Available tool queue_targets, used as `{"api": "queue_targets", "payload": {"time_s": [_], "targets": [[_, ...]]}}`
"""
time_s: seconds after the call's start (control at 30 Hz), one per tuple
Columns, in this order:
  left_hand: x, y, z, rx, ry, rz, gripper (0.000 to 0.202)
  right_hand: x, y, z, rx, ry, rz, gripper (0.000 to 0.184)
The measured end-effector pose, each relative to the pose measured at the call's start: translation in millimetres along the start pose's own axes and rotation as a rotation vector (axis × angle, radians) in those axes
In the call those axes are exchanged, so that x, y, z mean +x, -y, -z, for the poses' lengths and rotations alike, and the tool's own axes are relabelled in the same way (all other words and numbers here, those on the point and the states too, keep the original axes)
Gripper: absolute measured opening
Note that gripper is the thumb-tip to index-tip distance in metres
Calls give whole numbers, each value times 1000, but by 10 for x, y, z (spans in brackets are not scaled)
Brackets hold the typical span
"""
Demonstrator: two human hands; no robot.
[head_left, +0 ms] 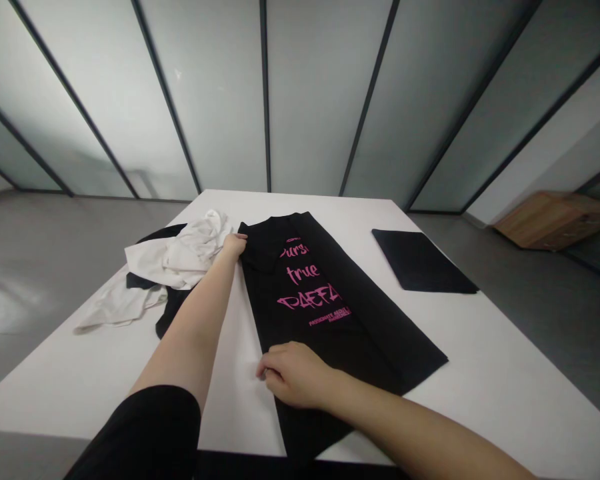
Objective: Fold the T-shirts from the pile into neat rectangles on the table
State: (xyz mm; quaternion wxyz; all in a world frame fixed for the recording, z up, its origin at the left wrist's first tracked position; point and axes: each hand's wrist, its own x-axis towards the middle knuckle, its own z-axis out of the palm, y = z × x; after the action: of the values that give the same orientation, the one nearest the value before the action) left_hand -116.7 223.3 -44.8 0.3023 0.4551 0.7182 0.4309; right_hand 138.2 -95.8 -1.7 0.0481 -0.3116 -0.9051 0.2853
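While the long black collared shirt with pink lettering (305,300) is lying lengthwise on the white worktop (500,373), collar pointing away, the left hand (235,245) is gripping its far shoulder, the right hand (293,375) is curling half-closed at its left edge, a crumpled white garment (175,260) is bunching just left, and a flat black cloth (420,260) is sitting well right.
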Motion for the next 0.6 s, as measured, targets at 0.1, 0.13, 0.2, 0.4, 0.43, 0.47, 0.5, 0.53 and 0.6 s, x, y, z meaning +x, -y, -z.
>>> {"api": "queue_targets", "payload": {"time_s": [0.1,0.13,0.2,0.4,0.43,0.47,0.5,0.53,0.6], "targets": [[30,38,42,40,10,-15,39,-50,63,57,-60,120,45,42],[32,49,41,52,13,-22,40,-84,87,82,-98,160,56,42],[33,64,32,79,14,-37,41,-153,135,126,-194,220,79,40],[71,55,82,196,-37,-89,44,-214,195,137,-363,283,213,14],[78,53,108,216,-48,-98,45,-210,191,120,-360,275,236,12],[82,53,137,234,-56,-107,45,-205,185,100,-350,260,260,10],[85,56,166,250,-60,-114,46,-202,180,80,-335,242,284,8],[85,59,194,264,-61,-120,46,-201,177,60,-318,224,306,7],[81,66,239,289,-53,-128,45,-205,175,29,-282,208,341,8]]}}
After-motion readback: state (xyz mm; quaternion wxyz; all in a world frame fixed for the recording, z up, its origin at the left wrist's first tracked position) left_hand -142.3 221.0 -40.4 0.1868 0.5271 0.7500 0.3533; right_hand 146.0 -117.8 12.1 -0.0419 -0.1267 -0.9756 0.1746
